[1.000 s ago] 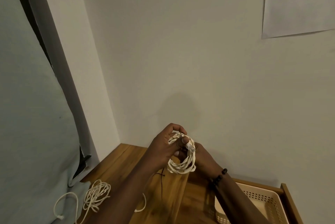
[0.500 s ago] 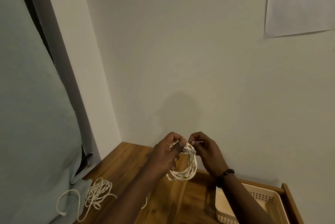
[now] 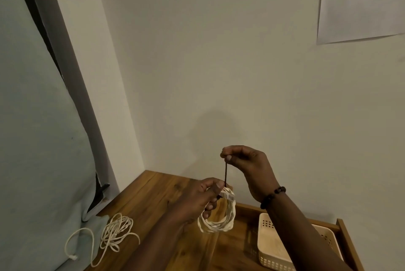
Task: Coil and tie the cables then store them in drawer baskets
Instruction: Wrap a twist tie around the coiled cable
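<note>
Head view: I'm mid-tie. My left hand [image 3: 197, 198] is closed around the top of the coil [image 3: 219, 216], thumb pressing where the connector sits, and the white loops hang below it above the desk [image 3: 153, 196]. My right hand [image 3: 243, 161], at 12 o'clock from the left, pinches the upper end of a thin dark tie [image 3: 225, 173] between thumb and forefinger, the other fingers curled in; the tie runs taut straight down to the coil under my left thumb. I judge this to be the cinching step: next I need to wrap or knot the tie around the bundle while keeping the left-hand clamp firm, or the loops will spring loose.

At 4 o'clock from the coil, the cream basket [image 3: 266, 240] sits inside the open drawer [image 3: 343, 233]; the part I can see holds nothing, though my right forearm hides much of it. At 8 o'clock a second cable [image 3: 116, 233] lies loose and untied, partly on the desk edge.
</note>
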